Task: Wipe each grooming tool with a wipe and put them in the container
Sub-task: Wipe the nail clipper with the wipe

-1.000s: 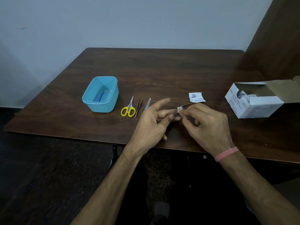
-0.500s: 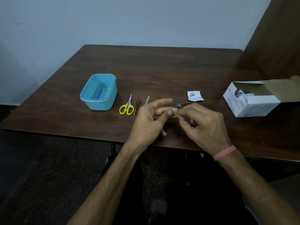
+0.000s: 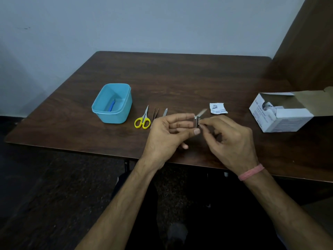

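My left hand (image 3: 167,134) holds a small metal nail clipper (image 3: 197,121) upright between thumb and fingers, with its lever raised to the upper right. My right hand (image 3: 232,141) pinches the clipper's end between thumb and index finger, and the small white wipe is almost hidden between them. A blue container (image 3: 115,117) at the left holds a blue tool (image 3: 112,105). Between the container and my hands lie yellow-handled scissors (image 3: 143,120), tweezers (image 3: 155,114) and a nail file (image 3: 164,112).
A torn white wipe sachet (image 3: 217,108) lies just behind my hands. An open white box of wipes (image 3: 281,118) stands at the right on the dark wooden table (image 3: 180,78). A wall runs behind, and a brown panel rises at the right.
The clipper has turned from lying nearly level to standing upright between my fingers, and its lever now points up and right. The wipe shows less than before.
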`<state>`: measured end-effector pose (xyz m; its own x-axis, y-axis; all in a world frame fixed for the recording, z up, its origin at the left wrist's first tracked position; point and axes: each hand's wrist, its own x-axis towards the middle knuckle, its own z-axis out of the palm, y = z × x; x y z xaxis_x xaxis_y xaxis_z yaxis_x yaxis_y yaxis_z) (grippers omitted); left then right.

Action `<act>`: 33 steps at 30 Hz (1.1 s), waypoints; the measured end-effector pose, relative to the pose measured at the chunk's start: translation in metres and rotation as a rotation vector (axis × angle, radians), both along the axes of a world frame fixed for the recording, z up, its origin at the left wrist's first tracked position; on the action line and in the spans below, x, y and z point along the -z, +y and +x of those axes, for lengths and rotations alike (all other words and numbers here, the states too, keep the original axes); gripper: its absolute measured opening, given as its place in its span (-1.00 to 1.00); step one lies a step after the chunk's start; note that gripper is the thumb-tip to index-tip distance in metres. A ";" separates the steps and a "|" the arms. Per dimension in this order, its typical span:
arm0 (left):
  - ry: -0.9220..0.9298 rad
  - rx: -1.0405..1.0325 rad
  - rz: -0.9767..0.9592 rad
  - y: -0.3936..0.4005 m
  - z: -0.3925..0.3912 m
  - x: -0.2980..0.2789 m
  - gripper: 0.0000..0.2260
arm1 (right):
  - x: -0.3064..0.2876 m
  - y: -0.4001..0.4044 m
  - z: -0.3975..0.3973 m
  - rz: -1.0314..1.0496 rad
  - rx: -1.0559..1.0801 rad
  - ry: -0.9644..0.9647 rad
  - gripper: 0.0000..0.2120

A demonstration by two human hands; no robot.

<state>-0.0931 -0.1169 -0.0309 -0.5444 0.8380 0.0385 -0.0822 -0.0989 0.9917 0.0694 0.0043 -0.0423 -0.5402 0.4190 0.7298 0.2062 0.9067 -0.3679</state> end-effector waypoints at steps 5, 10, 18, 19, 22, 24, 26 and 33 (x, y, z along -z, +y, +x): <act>0.049 -0.061 -0.005 -0.001 0.002 -0.001 -0.70 | -0.003 -0.004 0.001 0.006 0.012 0.047 -0.93; 0.121 -0.041 -0.027 0.000 0.003 0.003 -0.73 | -0.003 -0.005 0.001 0.019 0.017 0.054 -0.92; 0.183 -0.015 -0.032 0.000 0.001 0.008 -0.71 | -0.001 -0.002 0.000 0.049 0.016 -0.018 -0.90; 0.175 -0.005 -0.025 0.000 0.000 0.008 -0.70 | -0.001 -0.002 0.000 0.060 0.002 -0.028 -0.90; 0.173 0.037 -0.017 -0.002 -0.001 0.007 -0.67 | -0.001 -0.003 0.001 0.080 -0.030 -0.041 -0.89; 0.198 0.062 -0.031 -0.002 0.001 0.006 -0.67 | 0.000 -0.002 0.001 0.073 -0.014 -0.026 -0.89; 0.231 0.078 -0.053 -0.001 0.002 0.007 -0.68 | 0.001 -0.002 0.001 0.069 0.011 -0.010 -0.88; 0.234 0.004 -0.042 0.001 0.002 0.012 -0.66 | 0.003 -0.002 -0.001 0.083 -0.043 -0.075 -0.86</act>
